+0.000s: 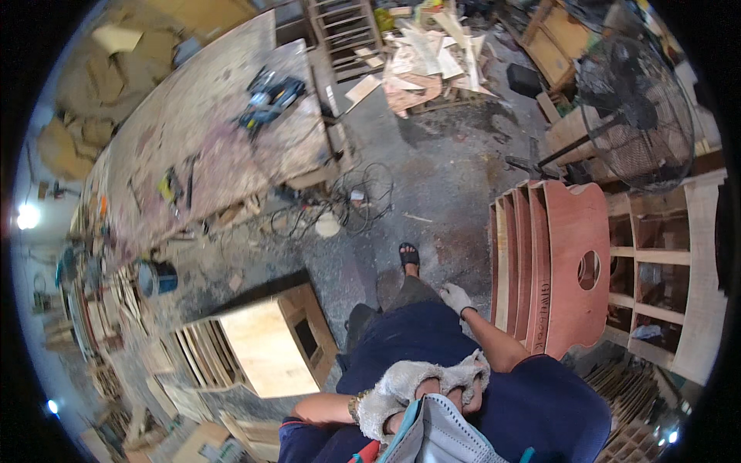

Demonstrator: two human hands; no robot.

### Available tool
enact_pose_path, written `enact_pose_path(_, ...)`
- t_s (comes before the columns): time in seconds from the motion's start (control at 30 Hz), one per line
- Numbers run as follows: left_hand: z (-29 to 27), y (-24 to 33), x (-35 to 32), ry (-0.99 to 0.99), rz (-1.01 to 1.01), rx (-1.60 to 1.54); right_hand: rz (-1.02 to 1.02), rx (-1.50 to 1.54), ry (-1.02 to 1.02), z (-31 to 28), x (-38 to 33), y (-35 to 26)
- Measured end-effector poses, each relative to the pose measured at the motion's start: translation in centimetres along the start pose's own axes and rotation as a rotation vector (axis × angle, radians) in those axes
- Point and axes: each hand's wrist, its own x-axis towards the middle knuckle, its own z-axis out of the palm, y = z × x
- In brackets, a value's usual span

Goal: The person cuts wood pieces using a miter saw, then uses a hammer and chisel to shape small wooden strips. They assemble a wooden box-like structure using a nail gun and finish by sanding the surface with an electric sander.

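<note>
My left hand (421, 386) wears a frayed white glove and is raised close under the camera, in front of my dark blue shirt. Its bare fingertips curl over the top edge of a grey-blue face mask (436, 436). A bracelet sits on that wrist. My right hand (457, 297), in a white glove, hangs at my side beside my thigh and holds nothing. It is a short way left of a stack of upright reddish plywood panels (567, 262), the outer one with a round hole. My sandalled foot (408, 255) stands on the concrete floor.
A plywood box (266, 347) stands at lower left. A long workbench (208, 139) carries a blue power tool (270, 96). Cables (351, 201) lie coiled on the floor. A black fan (641, 116), a wooden shelf unit (664, 285), a blue bucket (158, 276) and scrap wood (432, 62) surround me.
</note>
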Motion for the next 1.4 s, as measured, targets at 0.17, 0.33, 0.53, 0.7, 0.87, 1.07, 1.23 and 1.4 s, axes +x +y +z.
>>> enact_pose_path(0.17,-3.4,-3.7,8.4,-0.03,-0.058,-0.063,0.146,-0.056,-0.069,-1.6,0.3,1.9)
enact_pose_path(0.33,-3.5,-7.1,15.5,0.021,-0.035,-0.201,0.057,0.038,-0.072,-1.7,-0.1,3.2)
enact_pose_path(0.53,-6.7,-5.8,18.9,-0.204,0.047,-0.123,0.127,-0.032,-0.327,-1.4,3.0,3.8)
enact_pose_path(0.7,-2.8,-3.0,15.5,-0.031,0.256,0.117,0.011,-0.072,-0.187,-3.0,6.6,6.4)
enact_pose_path(0.87,0.1,1.7,12.7,0.015,0.442,0.367,-0.064,-0.131,-0.165,-8.1,12.5,4.4)
enact_pose_path(1.07,3.5,8.8,5.6,0.293,0.661,0.631,-0.203,-0.267,-0.249,-6.8,15.9,-1.3)
enact_pose_path(1.23,5.3,14.1,-2.4,0.123,0.893,0.782,-0.385,-0.413,-0.418,1.5,15.6,-6.4)
enact_pose_path(1.4,7.6,15.3,-6.0,0.278,1.368,0.819,-0.483,-0.341,-0.414,6.7,14.0,-12.0)
